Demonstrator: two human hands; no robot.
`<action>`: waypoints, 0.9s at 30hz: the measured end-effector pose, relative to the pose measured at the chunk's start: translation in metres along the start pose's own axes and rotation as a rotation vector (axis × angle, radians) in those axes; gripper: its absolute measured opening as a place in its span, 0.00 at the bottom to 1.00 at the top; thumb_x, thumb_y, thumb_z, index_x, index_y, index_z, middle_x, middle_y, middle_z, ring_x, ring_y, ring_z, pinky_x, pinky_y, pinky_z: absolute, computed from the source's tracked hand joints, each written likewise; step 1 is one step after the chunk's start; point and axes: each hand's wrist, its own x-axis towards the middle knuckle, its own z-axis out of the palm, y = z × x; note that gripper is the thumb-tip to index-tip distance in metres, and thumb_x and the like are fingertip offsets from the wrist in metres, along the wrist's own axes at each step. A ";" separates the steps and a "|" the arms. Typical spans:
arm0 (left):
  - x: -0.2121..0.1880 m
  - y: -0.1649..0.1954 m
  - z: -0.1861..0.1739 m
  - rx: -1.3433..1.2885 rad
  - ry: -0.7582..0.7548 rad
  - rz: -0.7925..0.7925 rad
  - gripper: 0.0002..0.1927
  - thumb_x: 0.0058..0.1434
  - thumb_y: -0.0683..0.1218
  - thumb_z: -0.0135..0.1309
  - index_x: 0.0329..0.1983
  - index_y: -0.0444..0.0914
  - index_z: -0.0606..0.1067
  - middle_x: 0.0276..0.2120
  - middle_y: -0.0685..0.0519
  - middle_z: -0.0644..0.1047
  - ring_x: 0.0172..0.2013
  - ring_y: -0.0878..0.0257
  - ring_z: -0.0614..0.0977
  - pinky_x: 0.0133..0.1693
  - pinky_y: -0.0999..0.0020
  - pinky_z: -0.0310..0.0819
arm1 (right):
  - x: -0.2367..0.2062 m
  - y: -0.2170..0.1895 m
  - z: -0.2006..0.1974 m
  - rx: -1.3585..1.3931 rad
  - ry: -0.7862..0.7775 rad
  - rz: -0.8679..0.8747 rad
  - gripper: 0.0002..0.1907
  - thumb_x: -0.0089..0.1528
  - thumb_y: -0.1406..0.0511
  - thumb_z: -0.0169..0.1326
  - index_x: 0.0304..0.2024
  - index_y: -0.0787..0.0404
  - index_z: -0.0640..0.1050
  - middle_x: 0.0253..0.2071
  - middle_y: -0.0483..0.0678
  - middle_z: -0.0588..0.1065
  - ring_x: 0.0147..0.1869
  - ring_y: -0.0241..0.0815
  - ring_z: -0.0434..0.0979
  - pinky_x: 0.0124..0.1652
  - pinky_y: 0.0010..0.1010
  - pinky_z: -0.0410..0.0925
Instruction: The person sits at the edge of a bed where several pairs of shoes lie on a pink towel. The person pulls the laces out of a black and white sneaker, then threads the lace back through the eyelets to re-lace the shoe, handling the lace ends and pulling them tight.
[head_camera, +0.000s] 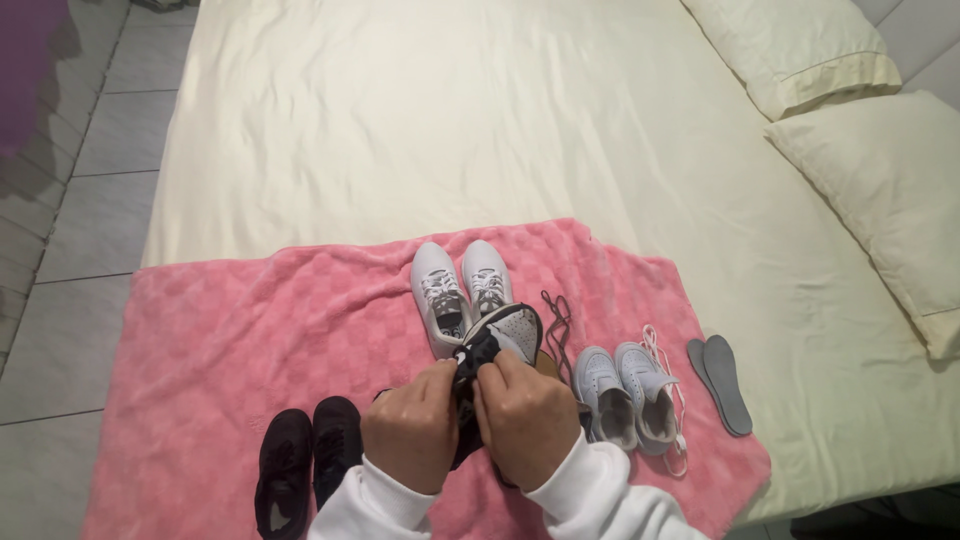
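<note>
Both my hands hold one black shoe (497, 338) with a pale inside, lifted above the pink towel (230, 340). My left hand (412, 425) pinches its near end, and my right hand (527, 415) grips beside it, fingertips touching the shoe's dark fabric. Just beyond the held shoe stands a pair of white sneakers (458, 290), toes pointing away. A brown lace (557, 320) lies to the right of the held shoe.
A black pair of shoes (305, 460) lies near left on the towel. A light grey pair (628, 393) with white laces sits to the right, two grey insoles (722, 380) beyond on the cream sheet (450, 110). Pillows (880, 150) at far right; tiled floor (70, 250) left.
</note>
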 end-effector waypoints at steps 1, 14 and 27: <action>-0.001 -0.001 0.000 -0.014 0.014 -0.003 0.14 0.54 0.41 0.57 0.44 0.38 0.79 0.30 0.50 0.81 0.25 0.52 0.82 0.28 0.58 0.74 | -0.001 0.002 0.000 0.116 0.017 -0.022 0.06 0.60 0.67 0.60 0.34 0.61 0.76 0.34 0.52 0.74 0.33 0.53 0.78 0.32 0.42 0.70; 0.006 -0.015 -0.005 0.044 0.055 -0.026 0.16 0.54 0.38 0.56 0.47 0.38 0.79 0.36 0.50 0.84 0.31 0.54 0.83 0.33 0.59 0.76 | 0.008 0.030 -0.038 0.608 -0.235 -0.224 0.10 0.56 0.61 0.65 0.31 0.60 0.79 0.31 0.50 0.76 0.35 0.48 0.77 0.36 0.38 0.68; 0.000 -0.008 -0.002 -0.158 0.097 0.028 0.18 0.55 0.37 0.56 0.51 0.32 0.78 0.43 0.44 0.83 0.39 0.50 0.85 0.38 0.59 0.78 | 0.003 0.006 -0.004 0.410 0.018 -0.038 0.04 0.59 0.64 0.59 0.31 0.58 0.80 0.29 0.50 0.77 0.33 0.52 0.80 0.33 0.40 0.70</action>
